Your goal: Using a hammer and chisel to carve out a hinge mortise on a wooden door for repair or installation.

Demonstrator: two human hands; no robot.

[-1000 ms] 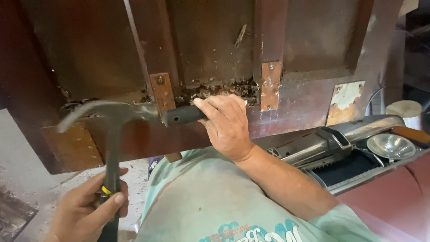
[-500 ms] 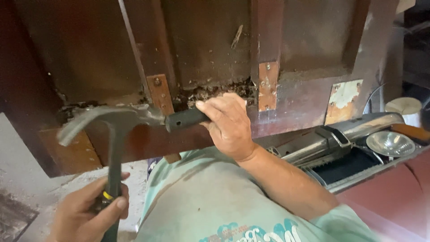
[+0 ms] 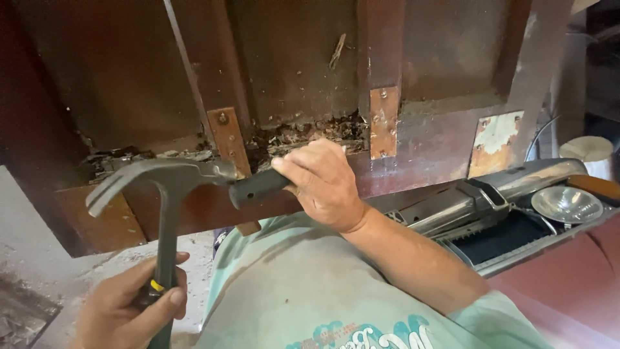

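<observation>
My left hand (image 3: pixel 132 304) grips the lower handle of a claw hammer (image 3: pixel 165 184) with a dark head and a yellow band on its grip. My right hand (image 3: pixel 323 184) is closed around a tool with a thick black handle (image 3: pixel 258 187); its working end is hidden by my fingers. The hammer's striking face sits right at the black handle's free end, just below a copper-coloured metal plate (image 3: pixel 227 139) on a dark wooden panel (image 3: pixel 116 84). Crumbled, rotten wood (image 3: pixel 303 132) shows in the gap above my right hand.
A second copper plate (image 3: pixel 384 123) is screwed on further right, and a patch of peeled paint (image 3: pixel 496 139) beyond it. At the right lie a long metal tray (image 3: pixel 452 207), a steel bowl (image 3: pixel 567 203) and a white container (image 3: pixel 586 150). Dusty concrete floor (image 3: pixel 39 284) lies at lower left.
The hammer head has dipped slightly and stays against the black handle's end. Both hands keep their grips, and the view has shifted a little.
</observation>
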